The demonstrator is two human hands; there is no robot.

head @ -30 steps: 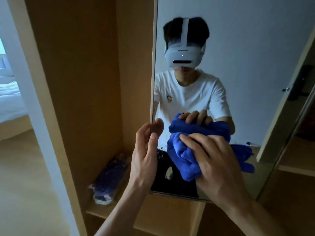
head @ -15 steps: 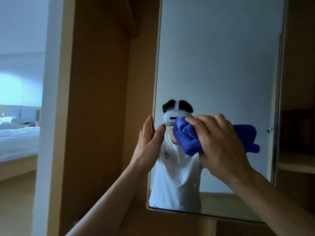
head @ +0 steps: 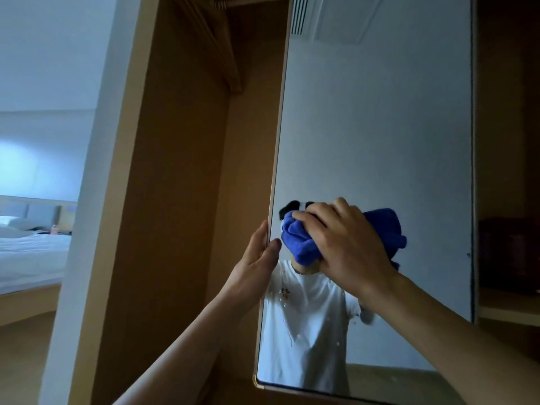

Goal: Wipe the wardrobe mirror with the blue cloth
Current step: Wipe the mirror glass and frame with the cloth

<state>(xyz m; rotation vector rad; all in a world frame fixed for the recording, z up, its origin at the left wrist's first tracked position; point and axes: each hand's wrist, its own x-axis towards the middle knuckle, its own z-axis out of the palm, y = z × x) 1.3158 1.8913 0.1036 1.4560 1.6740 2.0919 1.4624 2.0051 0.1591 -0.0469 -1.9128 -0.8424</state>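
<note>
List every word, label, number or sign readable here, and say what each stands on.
No text can be read anywhere.
The small emblem on the white T-shirt reflected in the mirror is too blurred to tell if it holds letters.
The blue cloth shows no label.

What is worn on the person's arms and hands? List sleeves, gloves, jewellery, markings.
Nothing is worn on the left hand or the right hand: no gloves, rings or watch show. Both forearms are bare to the frame's edge, with no sleeve in direct view. The mirror reflects a white short-sleeved T-shirt with a small chest emblem.
</note>
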